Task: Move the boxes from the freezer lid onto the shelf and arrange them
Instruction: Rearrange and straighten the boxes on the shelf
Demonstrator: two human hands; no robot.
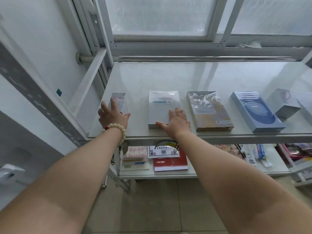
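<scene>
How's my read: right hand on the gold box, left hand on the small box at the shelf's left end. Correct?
No. The head view shows the right hand on the white box, not the gold box beside it. The left hand is on the small box at the left end of the shelf, as said.

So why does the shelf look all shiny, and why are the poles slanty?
Head view: light from the window bounces off the glossy shelf, making pale glare streaks; the wide-angle lens makes the shelf post lean and stretches things near the edges.
</scene>
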